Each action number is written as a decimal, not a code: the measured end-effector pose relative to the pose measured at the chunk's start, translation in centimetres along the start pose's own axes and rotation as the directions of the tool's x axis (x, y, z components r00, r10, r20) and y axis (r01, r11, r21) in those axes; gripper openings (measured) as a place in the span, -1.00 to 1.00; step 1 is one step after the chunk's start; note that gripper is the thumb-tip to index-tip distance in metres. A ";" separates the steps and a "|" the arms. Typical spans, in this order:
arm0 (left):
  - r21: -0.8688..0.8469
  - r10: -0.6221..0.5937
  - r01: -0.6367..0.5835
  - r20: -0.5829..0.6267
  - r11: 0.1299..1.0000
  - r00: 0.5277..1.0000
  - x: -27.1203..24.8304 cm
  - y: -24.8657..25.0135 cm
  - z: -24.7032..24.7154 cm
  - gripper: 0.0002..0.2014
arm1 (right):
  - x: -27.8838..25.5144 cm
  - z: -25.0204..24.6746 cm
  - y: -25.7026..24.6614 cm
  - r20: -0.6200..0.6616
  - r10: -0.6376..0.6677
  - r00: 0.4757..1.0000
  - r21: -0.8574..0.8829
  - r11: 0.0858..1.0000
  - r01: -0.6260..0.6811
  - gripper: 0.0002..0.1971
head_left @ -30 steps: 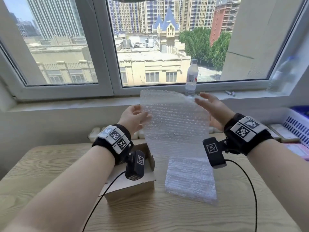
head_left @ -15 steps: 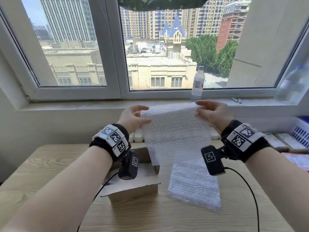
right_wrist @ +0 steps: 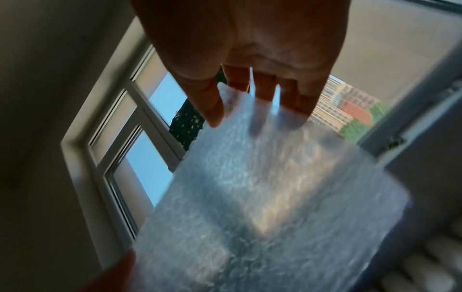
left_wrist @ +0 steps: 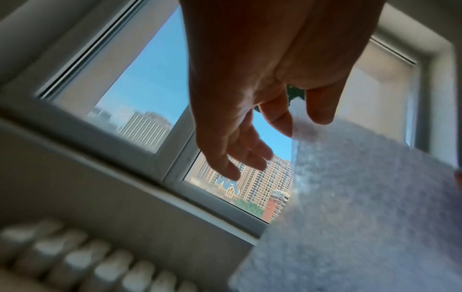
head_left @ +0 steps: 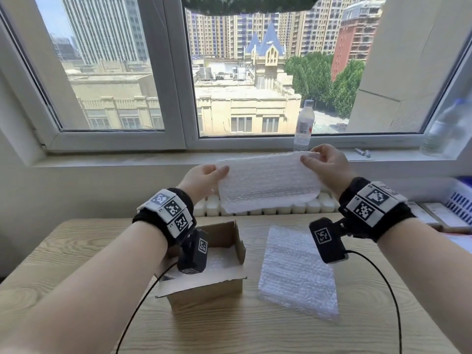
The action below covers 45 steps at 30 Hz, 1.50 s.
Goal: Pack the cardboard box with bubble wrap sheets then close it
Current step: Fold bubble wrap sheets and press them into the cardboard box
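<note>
I hold a folded bubble wrap sheet (head_left: pixel 268 183) in the air in front of the window sill. My left hand (head_left: pixel 204 178) pinches its left edge between thumb and forefinger, as the left wrist view shows (left_wrist: pixel 297 118). My right hand (head_left: pixel 324 163) pinches the top right corner, thumb in front and fingers behind the bubble wrap sheet (right_wrist: pixel 250 177). Below on the table, an open cardboard box (head_left: pixel 204 290) stands with bubble wrap lying inside it. To its right lies a stack of bubble wrap sheets (head_left: pixel 298 274).
The wooden table (head_left: pixel 255 333) runs up to a white radiator (head_left: pixel 268 206) under the window sill. A water bottle (head_left: pixel 303 125) stands on the sill, another bottle (head_left: pixel 444 129) at far right. A blue-and-white basket (head_left: pixel 457 203) and papers lie at the table's right.
The sheet hung long from both hands; now it is folded to half its length and held lower. The head view has tilted down, showing more of the box.
</note>
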State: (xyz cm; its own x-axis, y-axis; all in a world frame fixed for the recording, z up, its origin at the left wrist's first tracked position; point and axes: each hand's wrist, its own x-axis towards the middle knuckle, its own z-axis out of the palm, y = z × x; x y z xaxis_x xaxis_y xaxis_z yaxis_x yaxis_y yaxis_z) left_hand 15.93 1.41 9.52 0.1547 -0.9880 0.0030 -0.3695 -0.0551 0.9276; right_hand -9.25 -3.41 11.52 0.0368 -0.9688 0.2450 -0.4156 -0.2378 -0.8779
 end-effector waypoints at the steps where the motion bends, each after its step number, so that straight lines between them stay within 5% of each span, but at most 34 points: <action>1: -0.101 -0.023 0.027 0.043 0.995 0.999 -0.1 -0.2 0.0 -0.83 | 0.0 0.1 0.0 0.002 0.030 1.000 0.032 0.999 -0.030 -0.67; 3: -0.241 -0.030 0.060 0.124 0.969 0.992 -0.5 -0.5 0.3 -0.91 | -0.2 0.6 0.0 -0.009 0.078 0.997 0.086 0.993 -0.077 -0.67; 6: -0.281 -0.032 0.054 0.083 0.958 0.996 -0.3 -1.3 0.6 -0.95 | -0.4 1.2 0.1 0.013 0.146 0.989 0.160 0.976 -0.146 -0.68; 11: -0.333 -0.098 0.075 -0.052 0.940 0.994 0.3 -1.7 0.3 -0.94 | -0.8 1.7 0.3 0.301 0.241 0.923 0.375 0.860 -0.347 -0.53; 17: -0.193 -0.140 0.091 -0.260 0.977 0.956 0.9 -2.5 -0.5 -0.51 | -1.0 2.7 0.4 0.117 0.179 0.977 0.306 0.929 -0.207 -0.49; 21: -0.089 -0.043 0.022 -0.241 0.996 0.970 0.2 -2.1 -0.4 -0.90 | -1.2 3.6 0.1 0.040 0.053 0.998 0.203 0.977 -0.060 -0.80; 23: -0.112 -0.034 0.012 -0.198 0.994 0.980 -0.1 -2.1 -0.7 -0.93 | -1.1 3.9 0.1 0.044 0.016 0.999 0.143 0.989 -0.022 -0.93; 28: 0.090 0.011 -0.006 -0.048 0.996 0.999 -0.2 -2.7 -1.8 -0.51 | -1.0 3.7 0.3 0.210 0.007 0.978 0.032 0.999 -0.014 -0.68; 31: 0.177 0.052 -0.026 -0.144 0.984 0.988 0.1 -3.4 -2.0 -0.64 | -0.8 4.1 0.4 0.258 -0.018 0.966 -0.092 0.995 0.043 -0.62; 35: 0.183 0.039 0.000 -0.210 0.983 0.977 0.0 -3.8 -2.3 -0.77 | -0.5 5.2 0.6 0.151 -0.036 0.988 -0.173 0.983 0.062 -0.86; 39: 0.165 -0.058 0.094 -0.212 0.982 0.975 0.0 -4.7 -3.4 -0.54 | -0.8 6.3 0.6 0.217 0.040 0.975 -0.100 0.995 -0.018 -0.59; 42: 0.103 -0.120 0.147 -0.235 0.984 0.965 -0.3 -6.2 -3.8 -0.76 | -1.7 7.7 0.5 0.272 0.092 0.958 -0.042 0.996 -0.084 -0.53; 45: 0.222 -0.156 0.228 -0.299 0.948 0.941 -0.9 -7.6 -4.1 -0.73 | -3.0 9.5 0.6 0.257 0.092 0.962 -0.040 0.996 -0.084 -0.47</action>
State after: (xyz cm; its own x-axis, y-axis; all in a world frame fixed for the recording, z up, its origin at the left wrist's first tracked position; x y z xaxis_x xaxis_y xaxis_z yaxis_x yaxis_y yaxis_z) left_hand 22.39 3.27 4.04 0.4773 -0.8782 -0.0304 -0.5188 -0.3096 0.7968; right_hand -0.99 -1.27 6.33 0.2307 -0.9718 0.0494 -0.4532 -0.1523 -0.8783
